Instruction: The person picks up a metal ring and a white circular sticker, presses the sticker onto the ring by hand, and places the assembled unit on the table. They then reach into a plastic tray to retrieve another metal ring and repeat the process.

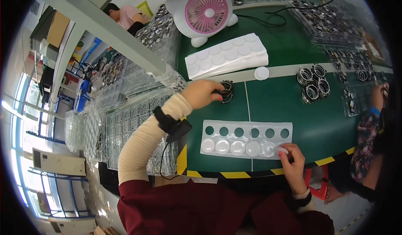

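Note:
My left hand reaches to a small stack of dark round metal rings, its thumb and fingers closed at the stack's left edge. Near the front edge of the table lies a white sheet with a row of round cut-out holes along the top and white round stickers along the bottom. At the sheet's lower right corner, my right hand pinches a white round sticker between thumb and fingers. Whether that sticker is fully off the sheet I cannot tell.
Behind lie stacked sticker sheets, loose white discs and a pink-and-white fan. Several ring stacks stand at right, near trays of small parts. A post rises at left. A co-worker's arm is at far right.

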### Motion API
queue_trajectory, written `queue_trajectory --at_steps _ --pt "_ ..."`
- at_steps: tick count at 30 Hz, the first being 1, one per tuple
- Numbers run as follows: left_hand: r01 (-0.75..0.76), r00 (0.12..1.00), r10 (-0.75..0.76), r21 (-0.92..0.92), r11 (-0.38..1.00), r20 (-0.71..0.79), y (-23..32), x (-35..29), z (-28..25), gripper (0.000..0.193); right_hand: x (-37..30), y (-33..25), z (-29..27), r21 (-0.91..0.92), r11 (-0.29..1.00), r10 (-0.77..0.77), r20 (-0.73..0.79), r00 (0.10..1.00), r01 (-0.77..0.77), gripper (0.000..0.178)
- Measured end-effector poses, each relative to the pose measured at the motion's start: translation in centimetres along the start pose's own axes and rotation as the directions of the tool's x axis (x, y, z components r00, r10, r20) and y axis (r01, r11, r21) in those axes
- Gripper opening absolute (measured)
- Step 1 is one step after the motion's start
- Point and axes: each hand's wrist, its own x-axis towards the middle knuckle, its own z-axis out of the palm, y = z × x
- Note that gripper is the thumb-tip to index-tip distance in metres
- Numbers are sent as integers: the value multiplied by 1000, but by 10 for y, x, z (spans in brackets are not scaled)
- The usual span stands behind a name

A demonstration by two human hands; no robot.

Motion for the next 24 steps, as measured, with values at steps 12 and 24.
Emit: queue_trajectory --at_steps 12,24 --pt "263 955 -209 274 925 -209 -3 35 36 27 0 8 1 -12 999 36 11 999 -36 12" --pt "178 978 -155 177 968 -139 19 29 37 15 5 15 2 42 995 89 64 994 -91 9"
